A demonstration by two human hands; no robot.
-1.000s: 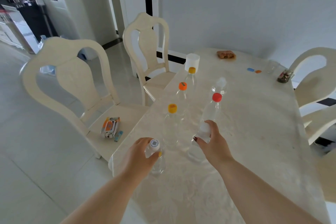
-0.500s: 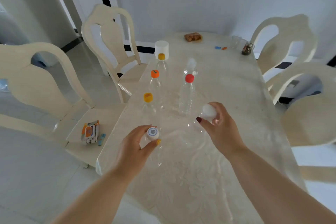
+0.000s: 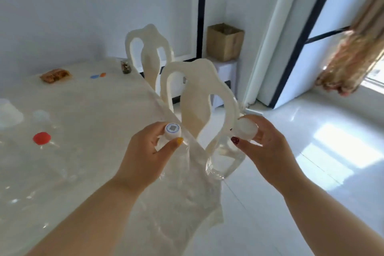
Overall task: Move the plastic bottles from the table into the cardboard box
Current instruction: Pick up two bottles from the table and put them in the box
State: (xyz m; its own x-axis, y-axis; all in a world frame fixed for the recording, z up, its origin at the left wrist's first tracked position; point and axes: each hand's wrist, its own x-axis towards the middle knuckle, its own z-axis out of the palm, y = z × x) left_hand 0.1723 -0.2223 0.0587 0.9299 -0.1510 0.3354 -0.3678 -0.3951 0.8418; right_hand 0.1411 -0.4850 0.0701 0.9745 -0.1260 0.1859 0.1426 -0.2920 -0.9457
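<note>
At centre frame the left hand (image 3: pixel 145 158) gripped a clear bottle (image 3: pixel 166 143) by its printed white cap while the right hand (image 3: pixel 264 149) clasped a second clear bottle (image 3: pixel 224 162) by its plain white cap, both lifted beside the counter (image 3: pixel 93 110), the cardboard box (image 3: pixel 224 42) standing upper centre.

L hand (image 3: pixel 145 151) grips a clear bottle (image 3: pixel 172 151) by its neck, white cap up, over the table (image 3: pixel 93 110) edge. R hand (image 3: pixel 264 147) holds a 2nd clear bottle (image 3: pixel 225 162) just right of the table. Red-capped bottle (image 3: pixel 41 138) stands on the table, far left. Cardboard box (image 3: pixel 225 42) sits beyond the table, by the wall.
</note>
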